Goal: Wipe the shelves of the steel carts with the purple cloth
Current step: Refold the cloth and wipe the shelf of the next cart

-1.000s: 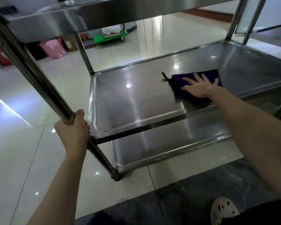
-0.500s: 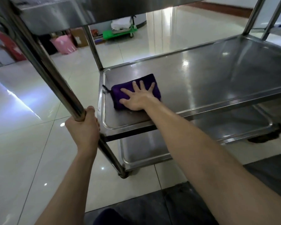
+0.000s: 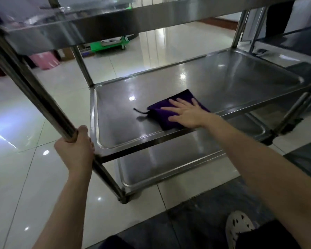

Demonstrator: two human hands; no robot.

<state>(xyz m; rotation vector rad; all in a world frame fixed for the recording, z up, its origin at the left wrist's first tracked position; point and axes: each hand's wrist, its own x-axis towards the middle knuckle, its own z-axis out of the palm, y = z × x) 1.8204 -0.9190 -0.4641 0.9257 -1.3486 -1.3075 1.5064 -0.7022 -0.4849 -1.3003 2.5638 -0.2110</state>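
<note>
The steel cart fills the view, with a top shelf (image 3: 115, 24), a middle shelf (image 3: 214, 81) and a bottom shelf (image 3: 169, 164). A folded purple cloth (image 3: 166, 116) lies near the front edge of the middle shelf, its thin black loop trailing left. My right hand (image 3: 186, 114) presses flat on the cloth, fingers spread. My left hand (image 3: 74, 151) is wrapped around the cart's front left post (image 3: 34, 94).
A second steel cart (image 3: 294, 42) stands close on the right. Beyond the cart are a green dolly (image 3: 108, 44) and a pink bin (image 3: 45, 60) on the glossy tiled floor. My white shoe (image 3: 238, 227) rests on dark tiles at the bottom right.
My right hand slid the cloth from the shelf's middle right to its front left corner, then back toward the middle. My left hand kept its grip on the post.
</note>
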